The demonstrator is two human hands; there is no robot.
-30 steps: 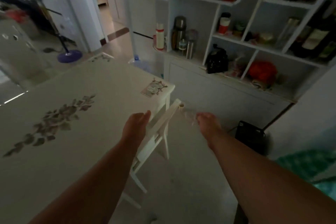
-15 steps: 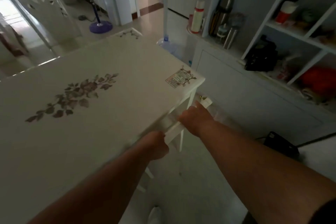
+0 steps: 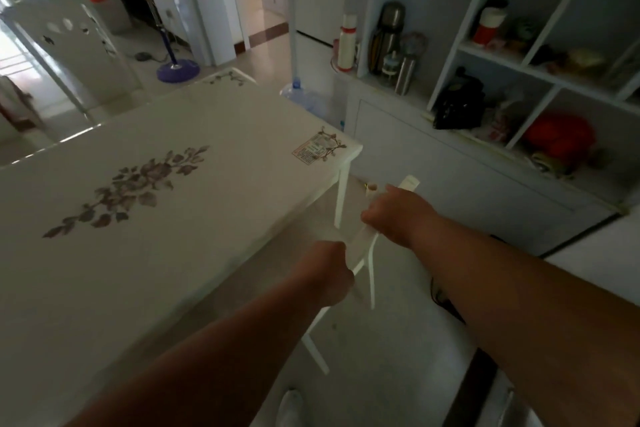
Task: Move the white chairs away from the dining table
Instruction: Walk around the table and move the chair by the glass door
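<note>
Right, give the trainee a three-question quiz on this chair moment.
1. True or false: both hands grip the top rail of the white chair.
2. Which hand is nearer the table corner: A) the left hand B) the right hand?
3. Fill in: the purple fan base stands on the ____ beyond the table.

Key: 1 true; 2 B; 3 floor.
</note>
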